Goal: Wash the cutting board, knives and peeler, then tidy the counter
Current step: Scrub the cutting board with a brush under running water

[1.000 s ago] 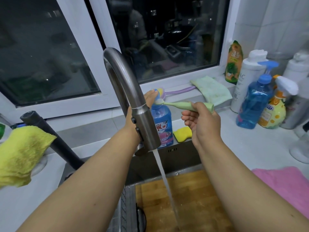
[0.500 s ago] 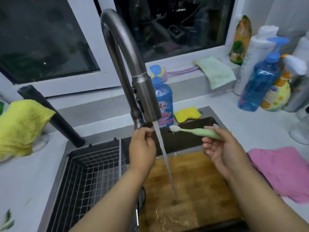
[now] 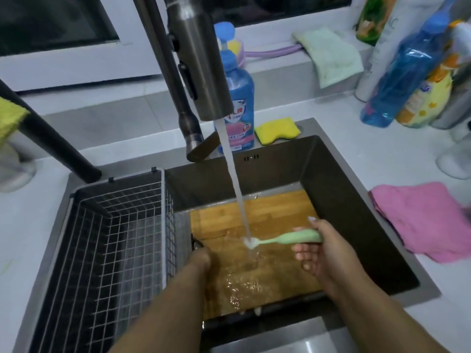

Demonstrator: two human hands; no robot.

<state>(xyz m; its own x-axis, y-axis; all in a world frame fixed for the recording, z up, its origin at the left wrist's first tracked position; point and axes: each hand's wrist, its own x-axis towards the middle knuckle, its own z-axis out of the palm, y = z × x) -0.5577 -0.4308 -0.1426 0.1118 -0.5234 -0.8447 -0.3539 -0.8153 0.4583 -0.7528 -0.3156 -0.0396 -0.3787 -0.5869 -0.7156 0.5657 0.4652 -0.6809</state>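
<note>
Right hand (image 3: 328,248) gripping green brush (image 3: 285,238) under tap stream, blue bottle (image 3: 238,98) label unreadable

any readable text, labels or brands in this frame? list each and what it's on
"AC": on the white bottle at the far right; the rest of its print is cut off.
Blue soap bottle behind the tap: red and white label with large characters, too blurred to read.
Yellow spray bottle: label print too blurred to read.
Green pouch on the sill: print unreadable.
Blue spray bottle: no readable text.
</note>
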